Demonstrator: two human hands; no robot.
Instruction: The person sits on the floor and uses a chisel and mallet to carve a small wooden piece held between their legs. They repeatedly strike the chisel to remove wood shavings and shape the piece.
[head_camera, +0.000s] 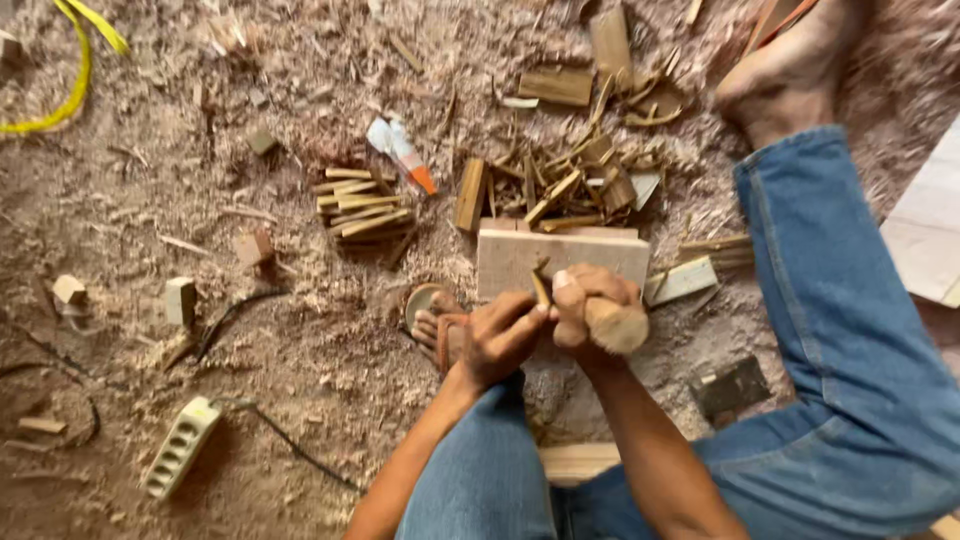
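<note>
The person sits on a sawdust-strewn floor (150, 200) in blue jeans (850, 330), knees spread; between them the two hands meet low in the view. The left hand (497, 338) pinches the lower end of a thin wooden sliver (541, 285), fingers closed around it, holding it upright against the near edge of a pale wooden block (560, 255); the right hand (590, 305) is clenched around a rounded wooden handle (617, 327), its butt end pointing toward the camera, the working end hidden among the fingers just beside the sliver. A bare foot (430, 325) rests on the floor touching the left hand's side.

Left of the knees lies a pale green power strip (180, 447) with a dark cord; a dark flat scrap (730, 387) lies on the right. Beyond the block sit a neat stack of short cut sticks (360, 205), a small glue tube with an orange tip (402, 155), and a loose heap of offcuts and shavings (570, 185); small wooden cubes (180, 298) dot the left side. Farthest off, a yellow strap (70, 70) curls at the top left, and the other bare foot (790, 70) shows at the top right.
</note>
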